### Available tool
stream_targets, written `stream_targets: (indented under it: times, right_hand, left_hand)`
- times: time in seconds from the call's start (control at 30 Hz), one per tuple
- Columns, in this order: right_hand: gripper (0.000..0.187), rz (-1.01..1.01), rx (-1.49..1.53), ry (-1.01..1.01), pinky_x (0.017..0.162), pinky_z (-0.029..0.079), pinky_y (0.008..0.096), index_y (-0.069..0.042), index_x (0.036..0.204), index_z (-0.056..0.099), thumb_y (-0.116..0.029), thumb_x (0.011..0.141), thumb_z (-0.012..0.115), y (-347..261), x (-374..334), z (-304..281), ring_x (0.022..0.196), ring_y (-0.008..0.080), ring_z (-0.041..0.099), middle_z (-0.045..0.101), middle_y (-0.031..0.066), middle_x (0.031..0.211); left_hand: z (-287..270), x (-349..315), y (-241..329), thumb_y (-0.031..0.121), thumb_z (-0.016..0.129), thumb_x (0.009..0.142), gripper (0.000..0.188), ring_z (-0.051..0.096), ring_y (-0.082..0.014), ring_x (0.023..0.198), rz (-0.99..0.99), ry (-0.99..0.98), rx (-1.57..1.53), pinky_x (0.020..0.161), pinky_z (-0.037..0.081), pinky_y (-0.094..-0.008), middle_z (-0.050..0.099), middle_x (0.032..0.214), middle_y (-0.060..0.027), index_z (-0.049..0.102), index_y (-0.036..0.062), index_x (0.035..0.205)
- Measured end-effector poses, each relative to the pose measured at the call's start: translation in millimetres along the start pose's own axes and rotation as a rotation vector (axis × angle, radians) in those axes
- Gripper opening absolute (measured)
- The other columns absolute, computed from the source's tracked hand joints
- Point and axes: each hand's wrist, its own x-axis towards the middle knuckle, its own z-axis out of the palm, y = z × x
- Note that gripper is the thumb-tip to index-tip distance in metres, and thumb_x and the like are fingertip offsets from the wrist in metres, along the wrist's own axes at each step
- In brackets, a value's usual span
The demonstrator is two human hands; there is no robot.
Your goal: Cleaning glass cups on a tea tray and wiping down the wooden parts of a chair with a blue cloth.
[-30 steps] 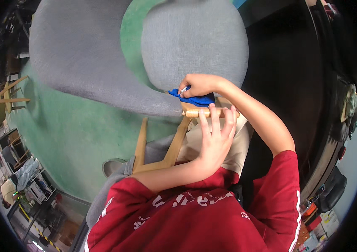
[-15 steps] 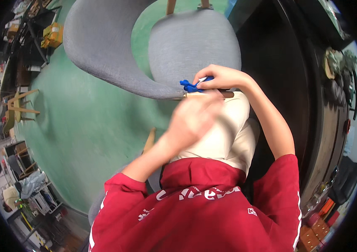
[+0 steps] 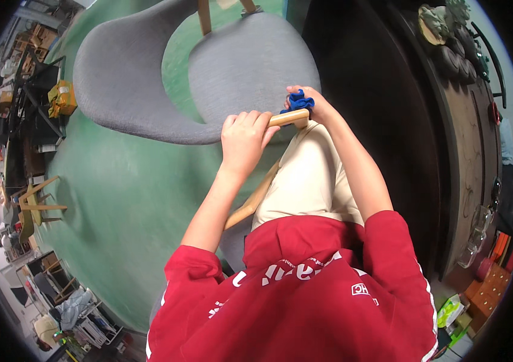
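A grey upholstered chair [image 3: 250,66] with a curved backrest [image 3: 126,78] is in front of my knees. My left hand [image 3: 245,140] is wrapped round its pale wooden armrest [image 3: 289,118], close to where the wood meets the grey fabric. In my right hand [image 3: 316,104] is a crumpled blue cloth [image 3: 300,102], held just above the armrest's free end. The fingers of that hand are partly hidden by the cloth. Whether the cloth touches the wood, I cannot tell.
A large dark table [image 3: 383,120] stands close on my right, with a pair of glasses [image 3: 476,235] toward its far side. To the left spreads green floor [image 3: 123,193], with a small wooden chair [image 3: 36,205] and a yellow taped package [image 3: 62,98] farther off.
My left hand, blurred by motion before, now grips the armrest. My right hand has moved slightly up and left in view with the blue cloth. The view has shifted, and the chair appears farther left.
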Motion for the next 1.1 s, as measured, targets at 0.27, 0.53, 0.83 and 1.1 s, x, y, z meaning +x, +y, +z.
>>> stream_targets:
  times: [0.27,0.53,0.83,1.1]
  right_hand:
    - [0.032,0.127,-0.193,0.109,0.065,0.047,0.0302,-0.002,0.104,0.065,-0.03,0.089,0.058,36,26,-22,0.07,0.0142,0.058,0.063,0.0048,0.082]
    - [0.03,0.089,-0.788,0.072,0.064,0.046,0.0303,0.002,0.086,0.069,-0.027,0.086,0.063,63,62,-48,0.067,0.0139,0.057,0.065,0.0073,0.076]
    - [0.03,0.015,-0.928,0.107,0.053,0.041,0.0311,0.0,0.066,0.064,-0.026,0.081,0.066,-21,7,16,0.054,0.011,0.049,0.057,0.0038,0.06]
    - [0.037,-0.04,-0.976,0.26,0.048,0.038,0.0262,-0.001,0.065,0.061,-0.031,0.085,0.062,-59,-38,52,0.05,0.0083,0.044,0.05,0.0015,0.054]
  left_hand:
    - [1,0,-2,0.027,0.069,0.075,0.024,0.055,-0.0187,0.068,0.007,0.011,0.008,0.063,0.039,-0.0333,0.059,0.076,0.0003,0.062,0.011,0.091]
    - [3,0,-1,0.028,0.069,0.075,0.024,0.055,-0.018,0.067,0.051,0.037,0.003,0.062,0.039,-0.0329,0.058,0.075,0.0009,0.062,0.0114,0.091]
    - [2,-3,-6,0.028,0.069,0.074,0.025,0.056,-0.0185,0.067,0.053,0.037,-0.022,0.061,0.039,-0.033,0.059,0.075,0.0004,0.062,0.011,0.091]
    - [3,2,-4,0.026,0.069,0.074,0.024,0.056,-0.0202,0.069,0.056,0.011,-0.034,0.062,0.039,-0.0339,0.058,0.076,-0.0013,0.062,0.0104,0.091]
